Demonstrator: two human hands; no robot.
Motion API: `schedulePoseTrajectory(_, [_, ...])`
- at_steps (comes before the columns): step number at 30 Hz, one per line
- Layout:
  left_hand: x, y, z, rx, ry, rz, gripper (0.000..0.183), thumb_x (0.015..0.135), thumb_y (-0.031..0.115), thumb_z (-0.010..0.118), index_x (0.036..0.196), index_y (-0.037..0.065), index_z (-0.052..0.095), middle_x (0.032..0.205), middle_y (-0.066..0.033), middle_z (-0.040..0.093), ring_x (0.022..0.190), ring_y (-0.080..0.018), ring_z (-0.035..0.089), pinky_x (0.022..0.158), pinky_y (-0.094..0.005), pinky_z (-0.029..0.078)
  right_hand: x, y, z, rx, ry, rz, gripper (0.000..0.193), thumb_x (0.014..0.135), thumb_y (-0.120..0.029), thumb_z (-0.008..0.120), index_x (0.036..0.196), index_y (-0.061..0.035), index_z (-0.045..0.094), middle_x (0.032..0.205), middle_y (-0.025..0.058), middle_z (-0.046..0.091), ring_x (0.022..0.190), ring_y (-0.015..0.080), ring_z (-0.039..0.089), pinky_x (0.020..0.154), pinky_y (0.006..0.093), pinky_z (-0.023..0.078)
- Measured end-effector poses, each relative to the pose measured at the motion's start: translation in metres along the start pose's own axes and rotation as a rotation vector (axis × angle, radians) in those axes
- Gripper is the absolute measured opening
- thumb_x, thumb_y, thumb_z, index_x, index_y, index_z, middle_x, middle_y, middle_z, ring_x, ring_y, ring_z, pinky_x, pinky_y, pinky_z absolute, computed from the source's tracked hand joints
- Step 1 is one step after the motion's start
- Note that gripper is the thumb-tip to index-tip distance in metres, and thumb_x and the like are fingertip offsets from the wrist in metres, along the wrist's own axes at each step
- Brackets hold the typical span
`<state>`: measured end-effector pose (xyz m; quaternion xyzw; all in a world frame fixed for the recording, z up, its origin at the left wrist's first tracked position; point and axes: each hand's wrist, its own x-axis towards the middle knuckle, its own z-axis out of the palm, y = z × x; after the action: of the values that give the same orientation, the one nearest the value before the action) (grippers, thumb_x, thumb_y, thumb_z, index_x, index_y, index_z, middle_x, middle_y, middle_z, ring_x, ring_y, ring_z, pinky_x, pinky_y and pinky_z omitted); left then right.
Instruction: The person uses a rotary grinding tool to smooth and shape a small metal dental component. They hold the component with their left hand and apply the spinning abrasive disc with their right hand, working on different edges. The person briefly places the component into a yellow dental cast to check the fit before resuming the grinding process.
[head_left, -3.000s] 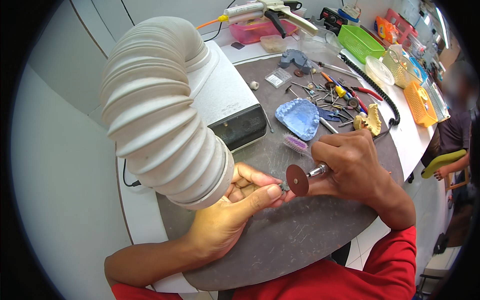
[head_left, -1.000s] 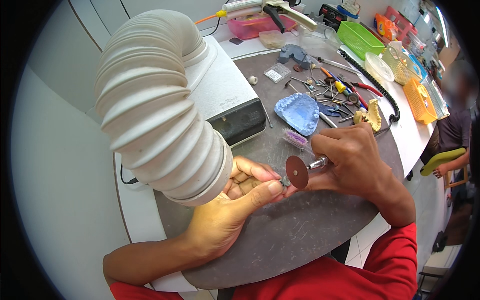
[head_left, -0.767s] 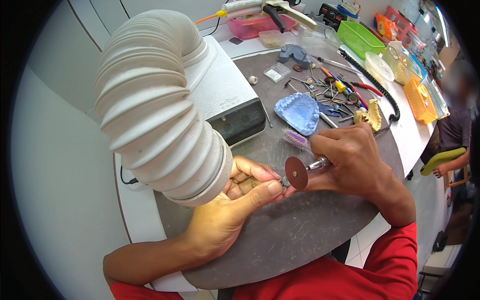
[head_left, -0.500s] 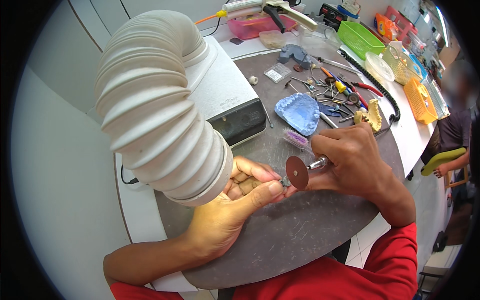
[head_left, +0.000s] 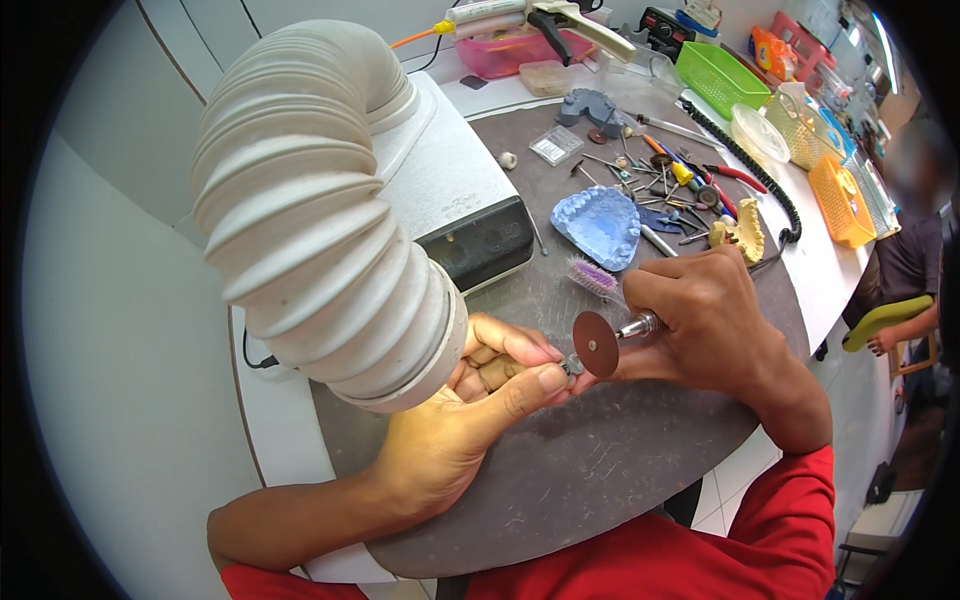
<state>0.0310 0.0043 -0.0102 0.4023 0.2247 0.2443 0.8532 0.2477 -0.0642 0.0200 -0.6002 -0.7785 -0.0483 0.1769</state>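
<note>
Between thumb and fingertips, my left hand (head_left: 480,385) pinches a small grey metal piece (head_left: 571,365), mostly covered by the fingers. My right hand (head_left: 695,315) is wrapped round a silver rotary handpiece (head_left: 640,324), its tip pointing left. A thin reddish-brown cutting disc (head_left: 597,345) is fixed on that tip, right beside the metal piece; whether they touch I cannot tell. The disc's outline looks sharp. Fingers of my right hand reach under the disc toward the left fingertips. Just above the left hand opens the mouth of a ribbed white suction hose (head_left: 330,230).
A white machine box (head_left: 450,170) stands behind the hose. Beyond my hands lie a blue dental cast (head_left: 596,226), a purple-bristled brush (head_left: 592,276), a yellow cast (head_left: 745,232) and many loose burs (head_left: 660,185). Baskets, one green (head_left: 722,78), line the right. Another person (head_left: 910,250) sits far right.
Almost nothing differs. The disc and handpiece have shifted very slightly to the right, while both hands keep their grips.
</note>
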Motion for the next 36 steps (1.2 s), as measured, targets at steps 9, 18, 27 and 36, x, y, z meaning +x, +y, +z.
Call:
schedulePoseTrajectory(9, [-0.0014, -0.0009, -0.0023, 0.001, 0.007, -0.003, 0.014, 0.09, 0.0, 0.063, 0.098, 0.006, 0.054, 0.105, -0.0073, 0.057, 0.094, -0.0172, 0.062, 0.084, -0.0294, 0.051, -0.0013, 0.0003, -0.0008, -0.018, 0.018, 0.027, 0.056, 0.068, -0.058, 0.077, 0.062, -0.0053, 0.06, 0.054, 0.0051, 0.057, 0.045, 0.0222, 0.059, 0.042, 0.0346, 0.043])
schedulePoseTrajectory(18, [-0.0022, 0.0004, -0.0014, -0.029, 0.011, -0.016, 0.014, 0.09, 0.001, 0.063, 0.099, 0.006, 0.053, 0.105, -0.0076, 0.057, 0.095, -0.0169, 0.062, 0.085, -0.0294, 0.052, 0.0002, -0.0001, 0.0005, -0.004, 0.031, 0.006, 0.055, 0.068, -0.057, 0.078, 0.062, -0.0057, 0.059, 0.054, 0.005, 0.056, 0.045, 0.0219, 0.059, 0.041, 0.0351, 0.042])
schedulePoseTrajectory(27, [-0.0021, 0.0016, 0.0002, -0.031, -0.004, -0.016, 0.014, 0.091, 0.001, 0.063, 0.099, 0.006, 0.053, 0.106, -0.0077, 0.058, 0.097, -0.0186, 0.063, 0.085, -0.0297, 0.052, 0.0001, -0.0007, 0.001, -0.013, 0.028, 0.001, 0.055, 0.068, -0.056, 0.078, 0.059, -0.0066, 0.056, 0.053, 0.0047, 0.055, 0.044, 0.0219, 0.058, 0.04, 0.0353, 0.041])
schedulePoseTrajectory(36, [-0.0017, 0.0007, -0.0019, -0.035, -0.017, -0.016, 0.013, 0.091, 0.001, 0.063, 0.099, 0.006, 0.054, 0.106, -0.0077, 0.058, 0.097, -0.019, 0.063, 0.085, -0.0293, 0.051, 0.0001, -0.0004, 0.0011, -0.005, 0.029, -0.002, 0.055, 0.069, -0.057, 0.078, 0.06, -0.0065, 0.056, 0.053, 0.0052, 0.055, 0.044, 0.0225, 0.058, 0.041, 0.0354, 0.042])
